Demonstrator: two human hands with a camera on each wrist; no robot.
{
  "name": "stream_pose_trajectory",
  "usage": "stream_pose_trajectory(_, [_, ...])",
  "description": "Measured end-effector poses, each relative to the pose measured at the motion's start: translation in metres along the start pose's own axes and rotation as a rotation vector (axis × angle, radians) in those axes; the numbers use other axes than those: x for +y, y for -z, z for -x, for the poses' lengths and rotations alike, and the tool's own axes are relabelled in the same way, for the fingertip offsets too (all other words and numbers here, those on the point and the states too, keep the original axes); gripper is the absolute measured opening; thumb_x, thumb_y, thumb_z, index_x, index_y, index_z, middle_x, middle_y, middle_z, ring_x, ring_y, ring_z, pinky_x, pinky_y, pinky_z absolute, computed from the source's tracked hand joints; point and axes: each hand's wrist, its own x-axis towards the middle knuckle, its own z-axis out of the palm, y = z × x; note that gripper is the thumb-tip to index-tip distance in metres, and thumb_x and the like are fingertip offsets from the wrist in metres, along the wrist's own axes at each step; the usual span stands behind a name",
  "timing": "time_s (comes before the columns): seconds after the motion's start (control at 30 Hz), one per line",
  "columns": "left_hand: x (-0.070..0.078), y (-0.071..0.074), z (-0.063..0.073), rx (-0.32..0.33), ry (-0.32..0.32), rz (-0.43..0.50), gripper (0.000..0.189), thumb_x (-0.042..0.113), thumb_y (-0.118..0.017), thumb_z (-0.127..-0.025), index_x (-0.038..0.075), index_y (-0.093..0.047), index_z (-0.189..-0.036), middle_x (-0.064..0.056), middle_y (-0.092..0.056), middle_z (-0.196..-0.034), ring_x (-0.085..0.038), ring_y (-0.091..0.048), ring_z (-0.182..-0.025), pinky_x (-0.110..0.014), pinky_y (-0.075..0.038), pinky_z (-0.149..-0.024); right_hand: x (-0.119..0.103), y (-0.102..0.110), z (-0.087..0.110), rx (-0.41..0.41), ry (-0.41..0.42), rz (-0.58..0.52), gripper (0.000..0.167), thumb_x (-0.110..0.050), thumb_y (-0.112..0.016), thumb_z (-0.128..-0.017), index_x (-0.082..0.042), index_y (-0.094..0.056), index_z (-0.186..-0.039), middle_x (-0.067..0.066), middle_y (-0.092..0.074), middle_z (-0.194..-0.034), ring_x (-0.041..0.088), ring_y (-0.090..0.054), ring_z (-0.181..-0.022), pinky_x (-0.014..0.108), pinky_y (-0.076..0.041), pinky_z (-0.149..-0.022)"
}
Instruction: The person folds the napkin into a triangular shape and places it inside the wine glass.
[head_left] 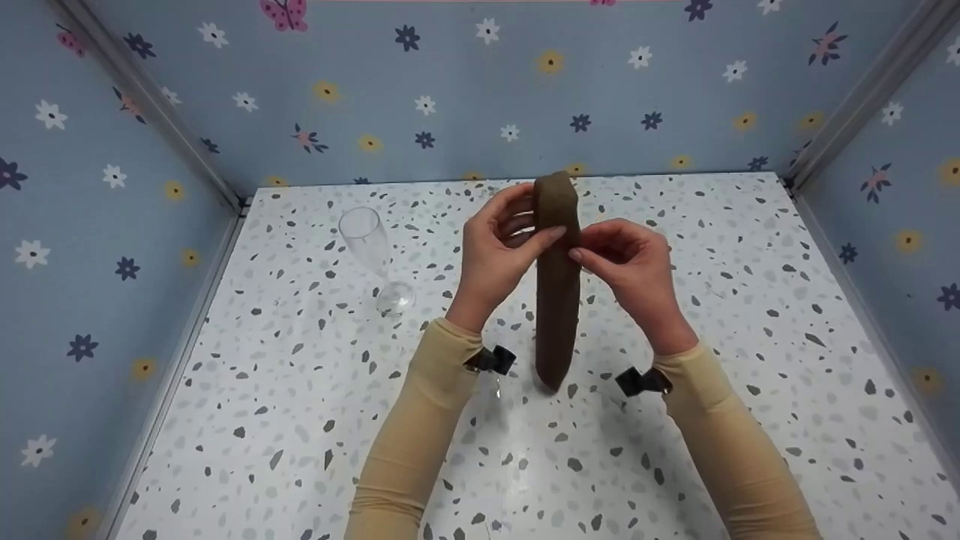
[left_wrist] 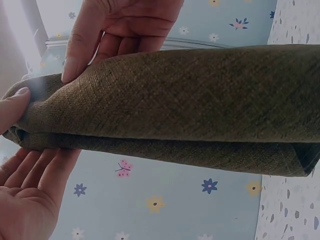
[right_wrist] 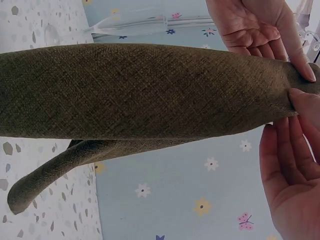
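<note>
A brown, coarsely woven cloth point(head_left: 557, 315) is folded into a long narrow strip and hangs upright between the hands. My left hand point(head_left: 491, 251) holds its upper part, thumb across the front and fingers behind. From the other side, my right hand point(head_left: 637, 259) pinches the right edge just below, between thumb and fingertips. The left wrist view shows the folded layers of the cloth point(left_wrist: 200, 95) lying one over another. A loose tail of the cloth point(right_wrist: 35, 192) sticks out at the lower left in the right wrist view.
A clear champagne flute point(head_left: 375, 247) stands to the left of the hands on the white speckled table point(head_left: 285, 420). Blue panels point(head_left: 465, 82) with printed flowers and butterflies enclose the table at the back and on both sides.
</note>
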Motion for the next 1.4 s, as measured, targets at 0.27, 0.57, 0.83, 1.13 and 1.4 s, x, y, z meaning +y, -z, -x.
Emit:
stream_pose_trajectory(0.27, [-0.005, 0.0, 0.002, -0.039, -0.03, 0.001, 0.047, -0.006, -0.071, -0.081, -0.01, -0.052, -0.124, -0.02, -0.061, -0.114, -0.026, -0.064, -0.102, -0.04, -0.052, -0.086, 0.008, 0.011, -0.004, -0.116, -0.112, 0.011, 0.018, -0.001, -0.072, -0.083, 0.004, -0.07, -0.101, 0.018, -0.068, -0.092, 0.024, -0.065, -0.079, 0.03, -0.055, -0.074])
stream_pose_trajectory(0.57, [-0.01, -0.002, 0.002, -0.013, -0.025, 0.027, 0.047, -0.009, -0.071, -0.081, -0.01, -0.051, -0.123, -0.021, -0.061, -0.114, -0.028, -0.065, -0.1, -0.04, -0.052, -0.085, 0.012, 0.009, -0.004, -0.12, -0.108, 0.054, 0.02, 0.002, -0.071, -0.083, 0.003, -0.071, -0.104, 0.018, -0.069, -0.095, 0.024, -0.066, -0.081, 0.03, -0.054, -0.073])
stream_pose_trajectory(0.83, [-0.009, -0.003, 0.004, -0.05, -0.012, -0.014, 0.047, -0.007, -0.068, -0.084, -0.01, -0.048, -0.126, -0.022, -0.058, -0.117, -0.026, -0.064, -0.103, -0.038, -0.052, -0.087, 0.012, 0.009, -0.005, -0.136, -0.123, 0.089, 0.016, -0.001, -0.073, -0.082, 0.002, -0.073, -0.098, 0.016, -0.07, -0.092, 0.024, -0.068, -0.079, 0.031, -0.055, -0.072])
stream_pose_trajectory(1.13, [-0.009, -0.003, 0.005, -0.088, -0.062, -0.074, 0.046, -0.006, -0.067, -0.085, -0.01, -0.05, -0.127, -0.021, -0.059, -0.117, -0.023, -0.064, -0.104, -0.036, -0.051, -0.087, 0.013, 0.01, -0.002, -0.133, -0.077, 0.106, 0.013, 0.0, -0.073, -0.082, 0.003, -0.072, -0.095, 0.018, -0.069, -0.089, 0.025, -0.068, -0.077, 0.033, -0.056, -0.07])
stream_pose_trajectory(1.4, [-0.008, -0.005, 0.004, -0.055, -0.102, -0.068, 0.046, -0.008, -0.067, -0.084, -0.012, -0.05, -0.126, -0.023, -0.059, -0.116, -0.025, -0.065, -0.102, -0.037, -0.052, -0.085, 0.011, 0.01, -0.003, -0.043, 0.005, 0.13, 0.014, 0.002, -0.074, -0.08, 0.002, -0.072, -0.094, 0.018, -0.069, -0.088, 0.023, -0.066, -0.075, 0.028, -0.055, -0.068])
